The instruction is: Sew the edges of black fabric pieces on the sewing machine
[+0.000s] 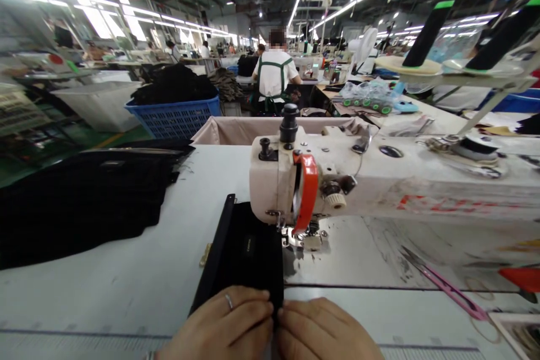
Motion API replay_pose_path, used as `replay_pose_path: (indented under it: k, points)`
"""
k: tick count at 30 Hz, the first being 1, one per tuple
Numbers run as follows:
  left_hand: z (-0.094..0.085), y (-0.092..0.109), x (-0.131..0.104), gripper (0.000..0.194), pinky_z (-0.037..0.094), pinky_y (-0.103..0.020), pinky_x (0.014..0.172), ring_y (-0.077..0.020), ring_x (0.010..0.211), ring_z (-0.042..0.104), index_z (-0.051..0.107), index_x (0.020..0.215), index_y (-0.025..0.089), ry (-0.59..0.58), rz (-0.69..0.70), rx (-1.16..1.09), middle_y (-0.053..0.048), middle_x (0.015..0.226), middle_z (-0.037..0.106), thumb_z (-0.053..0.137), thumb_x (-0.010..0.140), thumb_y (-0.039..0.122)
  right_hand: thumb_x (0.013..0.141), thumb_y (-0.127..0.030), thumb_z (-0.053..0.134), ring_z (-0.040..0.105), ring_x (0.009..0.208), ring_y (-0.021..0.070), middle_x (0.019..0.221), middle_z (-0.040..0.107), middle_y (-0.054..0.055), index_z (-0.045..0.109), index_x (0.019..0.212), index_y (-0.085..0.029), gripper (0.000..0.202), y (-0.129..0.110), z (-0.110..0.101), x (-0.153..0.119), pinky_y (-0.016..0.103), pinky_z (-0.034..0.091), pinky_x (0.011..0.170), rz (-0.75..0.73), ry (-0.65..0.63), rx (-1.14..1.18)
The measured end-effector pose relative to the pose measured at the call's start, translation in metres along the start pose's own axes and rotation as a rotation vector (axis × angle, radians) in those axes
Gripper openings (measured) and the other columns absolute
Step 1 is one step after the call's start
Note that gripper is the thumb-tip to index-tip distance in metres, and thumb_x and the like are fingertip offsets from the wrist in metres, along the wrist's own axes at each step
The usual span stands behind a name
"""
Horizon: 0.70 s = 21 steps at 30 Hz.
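A black fabric piece [257, 261] with a small label lies on the white sewing table, its right edge by the presser foot [310, 239] of the sewing machine [274, 180]. Along its left side runs a raised dark strip [217, 247]. My left hand [228, 320], with a ring on one finger, is closed on the fabric's near end. Close beside it, my right hand [323, 329] pinches the near right edge. The fingertips of both hands almost meet, and the cloth under them is partly hidden.
Pink-handled snips [447, 287] lie to the right on the machine bed. A heap of black fabric pieces [84, 197] covers the table's left side. Beyond stand a blue basket [177, 118] of dark cloth and a person [274, 73] seen from behind. Thread cones [428, 36] stand upper right.
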State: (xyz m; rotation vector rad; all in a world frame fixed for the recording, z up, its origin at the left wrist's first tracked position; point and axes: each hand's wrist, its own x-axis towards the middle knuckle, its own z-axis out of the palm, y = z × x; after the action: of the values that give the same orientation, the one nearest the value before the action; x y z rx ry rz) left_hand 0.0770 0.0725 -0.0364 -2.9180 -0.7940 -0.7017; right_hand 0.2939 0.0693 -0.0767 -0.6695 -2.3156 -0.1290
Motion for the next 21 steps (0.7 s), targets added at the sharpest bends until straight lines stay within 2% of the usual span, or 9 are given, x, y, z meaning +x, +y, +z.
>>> replay_pose_path:
  k: [3, 5, 10, 14, 21]
  points:
    - [-0.004, -0.01, 0.008, 0.036, 0.051, -0.021, 0.097, -0.0124, 0.1, 0.067, 0.068, 0.099, 0.014, -0.056, 0.047, -0.005, -0.004, 0.1, 0.074, 0.032, 0.1, 0.008, 0.097, -0.007, 0.045, 0.068, 0.083, 0.0158, 0.089, 0.073, 0.004, 0.066, 0.092, -0.016, 0.023, 0.008, -0.002, 0.006, 0.025, 0.057, 0.073, -0.027, -0.025, 0.006]
    - [-0.003, -0.017, 0.01, 0.038, 0.05, -0.022, 0.099, -0.0129, 0.101, 0.066, 0.067, 0.102, 0.011, -0.053, 0.068, -0.015, -0.006, 0.102, 0.073, 0.03, 0.101, 0.009, 0.097, -0.006, 0.041, 0.068, 0.084, 0.0166, 0.089, 0.073, 0.005, 0.066, 0.09, -0.014, 0.027, 0.013, -0.001, 0.01, 0.027, 0.057, 0.073, -0.03, -0.042, 0.002]
    - [0.003, -0.033, 0.014, 0.032, 0.052, -0.025, 0.098, -0.0144, 0.109, 0.064, 0.065, 0.112, 0.013, -0.076, 0.065, -0.071, -0.008, 0.107, 0.073, 0.037, 0.097, 0.007, 0.099, -0.01, 0.035, 0.067, 0.081, 0.0176, 0.089, 0.072, 0.007, 0.067, 0.093, -0.013, 0.032, 0.024, -0.003, 0.022, 0.029, 0.056, 0.072, -0.024, -0.11, 0.033]
    - [0.01, -0.045, 0.018, 0.033, 0.053, -0.026, 0.096, -0.0133, 0.105, 0.066, 0.065, 0.113, 0.02, -0.077, 0.056, -0.083, -0.003, 0.107, 0.073, 0.038, 0.098, 0.007, 0.096, -0.015, 0.04, 0.067, 0.086, 0.02, 0.092, 0.072, 0.009, 0.066, 0.098, -0.013, 0.027, 0.034, -0.006, 0.032, 0.032, 0.056, 0.077, -0.005, -0.19, 0.093]
    - [0.021, -0.067, 0.022, 0.028, 0.048, -0.029, 0.1, -0.0159, 0.106, 0.063, 0.062, 0.108, 0.012, -0.039, 0.075, -0.032, -0.005, 0.11, 0.071, 0.035, 0.102, 0.015, 0.091, -0.012, 0.045, 0.066, 0.093, 0.0238, 0.103, 0.07, 0.011, 0.064, 0.111, -0.01, 0.027, 0.042, -0.002, 0.032, 0.035, 0.057, 0.08, 0.049, -0.248, 0.054]
